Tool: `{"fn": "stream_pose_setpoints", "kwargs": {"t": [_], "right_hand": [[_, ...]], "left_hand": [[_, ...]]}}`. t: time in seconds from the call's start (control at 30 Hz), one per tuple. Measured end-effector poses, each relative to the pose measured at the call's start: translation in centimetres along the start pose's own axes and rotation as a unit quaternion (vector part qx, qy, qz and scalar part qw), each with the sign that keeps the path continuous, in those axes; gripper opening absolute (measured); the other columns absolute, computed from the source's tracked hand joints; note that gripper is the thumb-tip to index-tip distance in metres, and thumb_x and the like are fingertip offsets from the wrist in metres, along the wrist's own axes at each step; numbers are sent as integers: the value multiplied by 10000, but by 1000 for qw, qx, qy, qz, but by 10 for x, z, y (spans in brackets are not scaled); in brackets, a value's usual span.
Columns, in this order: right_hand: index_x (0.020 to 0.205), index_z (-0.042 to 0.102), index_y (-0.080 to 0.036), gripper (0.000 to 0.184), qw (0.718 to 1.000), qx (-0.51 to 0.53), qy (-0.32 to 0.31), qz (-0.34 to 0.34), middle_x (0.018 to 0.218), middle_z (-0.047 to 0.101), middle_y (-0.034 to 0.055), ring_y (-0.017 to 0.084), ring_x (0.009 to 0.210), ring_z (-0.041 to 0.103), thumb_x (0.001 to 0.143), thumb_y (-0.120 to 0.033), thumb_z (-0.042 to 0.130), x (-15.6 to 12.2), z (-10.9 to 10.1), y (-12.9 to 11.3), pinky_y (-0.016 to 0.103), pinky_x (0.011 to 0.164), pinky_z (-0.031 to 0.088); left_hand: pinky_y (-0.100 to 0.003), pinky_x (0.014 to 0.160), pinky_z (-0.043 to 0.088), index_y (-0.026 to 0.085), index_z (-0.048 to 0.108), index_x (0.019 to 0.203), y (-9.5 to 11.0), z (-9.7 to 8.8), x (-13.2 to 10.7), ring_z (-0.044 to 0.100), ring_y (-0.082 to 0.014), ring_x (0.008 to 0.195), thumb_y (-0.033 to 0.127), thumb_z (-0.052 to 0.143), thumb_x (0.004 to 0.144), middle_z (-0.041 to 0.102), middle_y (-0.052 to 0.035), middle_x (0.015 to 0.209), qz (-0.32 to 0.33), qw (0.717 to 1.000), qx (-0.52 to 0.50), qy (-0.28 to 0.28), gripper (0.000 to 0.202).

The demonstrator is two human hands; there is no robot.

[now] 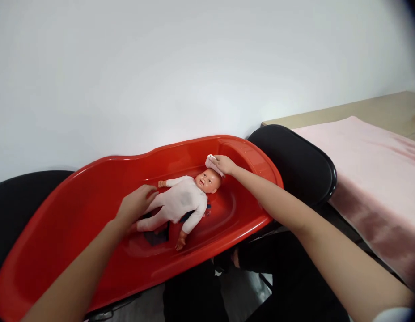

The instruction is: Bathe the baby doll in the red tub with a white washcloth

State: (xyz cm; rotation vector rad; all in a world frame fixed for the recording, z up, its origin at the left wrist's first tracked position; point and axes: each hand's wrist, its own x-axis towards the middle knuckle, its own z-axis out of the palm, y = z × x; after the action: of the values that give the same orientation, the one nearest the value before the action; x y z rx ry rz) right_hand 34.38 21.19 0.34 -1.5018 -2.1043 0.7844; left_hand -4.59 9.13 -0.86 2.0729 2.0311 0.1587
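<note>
A baby doll (pixel 184 201) in a white suit lies on its back inside a red plastic baby tub (pixel 76 210), head toward the right. My left hand (pixel 135 205) rests on the doll's legs, fingers curled over them. My right hand (pixel 224 164) presses a small white cloth (pixel 212 162) against the top of the doll's head.
The tub rests across two black chairs, one at the left (pixel 13 197) and one at the right (pixel 298 163). A table with a pink towel (pixel 371 170) stands at the right. A white wall runs close behind the tub.
</note>
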Motion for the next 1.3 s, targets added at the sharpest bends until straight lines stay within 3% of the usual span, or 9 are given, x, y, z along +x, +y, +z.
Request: {"fn": "stream_pose_setpoints", "kwargs": {"t": [0.1, 0.2, 0.3, 0.37, 0.5, 0.67, 0.97, 1.17, 1.3], "right_hand": [[1011, 740, -184, 616, 1000, -20, -14, 4, 1083, 814, 119, 239, 965, 732, 1141, -659, 370, 1, -4, 2, 284, 827, 505], [1021, 772, -192, 663, 997, -70, -17, 28, 1113, 819, 139, 266, 985, 739, 1135, -682, 340, -1, -9, 3, 301, 790, 494], [1014, 801, -200, 702, 991, -120, -21, 48, 1133, 817, 157, 285, 1002, 741, 1139, -678, 302, -1, -12, 4, 319, 772, 485], [1005, 808, -204, 707, 988, -144, -20, 50, 1135, 815, 161, 285, 1008, 743, 1146, -663, 289, 1, -12, 6, 322, 780, 482], [992, 794, -191, 674, 989, -135, 20, 51, 1097, 809, 162, 273, 968, 745, 1156, -637, 316, 11, -14, 8, 316, 795, 475], [1004, 733, -159, 597, 994, -70, 82, 26, 1082, 788, 136, 232, 943, 706, 1186, -538, 308, 16, -18, 10, 296, 808, 456], [960, 730, -155, 569, 986, 24, -147, -70, 932, 749, 48, 175, 834, 642, 1103, -627, 445, 3, -4, 4, 265, 785, 464], [806, 689, -167, 687, 982, -6, -182, -48, 655, 646, 17, 160, 663, 582, 1071, -749, 439, 4, -9, 6, 265, 710, 453], [970, 801, -177, 645, 976, -18, -214, -38, 914, 807, 73, 199, 825, 703, 1090, -718, 470, 5, -5, 7, 270, 814, 514]], "left_hand": [[-386, 1072, 503, 192, 689, 1382, 65, 25, 23, 686, -305, 1266, 398, 607, 1024, 723, -126, 1404, 17, 992, -120, 47, 421], [-447, 1141, 496, 141, 661, 1352, 127, 53, 53, 647, -360, 1332, 363, 747, 914, 695, -195, 1387, 58, 980, -185, 45, 498], [-511, 1120, 499, 124, 643, 1293, 163, 76, 72, 624, -421, 1325, 367, 826, 848, 676, -239, 1346, 78, 974, -208, 49, 539], [-517, 1143, 485, 143, 614, 1343, 167, 90, 74, 598, -423, 1360, 367, 852, 829, 642, -234, 1404, 81, 969, -223, 62, 609], [-508, 1265, 402, 199, 526, 1503, 144, 110, 65, 486, -392, 1518, 383, 841, 857, 550, -182, 1572, 140, 959, -240, 52, 743], [-497, 1308, 352, 143, 466, 1570, 132, 108, 61, 441, -365, 1575, 381, 710, 970, 518, -216, 1624, 156, 954, -254, 22, 690], [-495, 1189, 435, 140, 517, 1532, 157, 97, 51, 566, -385, 1407, 334, 757, 968, 586, -220, 1523, 170, 961, -213, 41, 642], [-501, 1097, 509, 218, 619, 1287, 151, 89, 53, 627, -364, 1256, 358, 784, 919, 662, -158, 1332, 194, 953, -232, 11, 427], [-549, 1153, 499, 288, 633, 1294, 149, 91, 59, 632, -398, 1287, 413, 858, 804, 668, -130, 1339, 204, 945, -255, -12, 553]]}}
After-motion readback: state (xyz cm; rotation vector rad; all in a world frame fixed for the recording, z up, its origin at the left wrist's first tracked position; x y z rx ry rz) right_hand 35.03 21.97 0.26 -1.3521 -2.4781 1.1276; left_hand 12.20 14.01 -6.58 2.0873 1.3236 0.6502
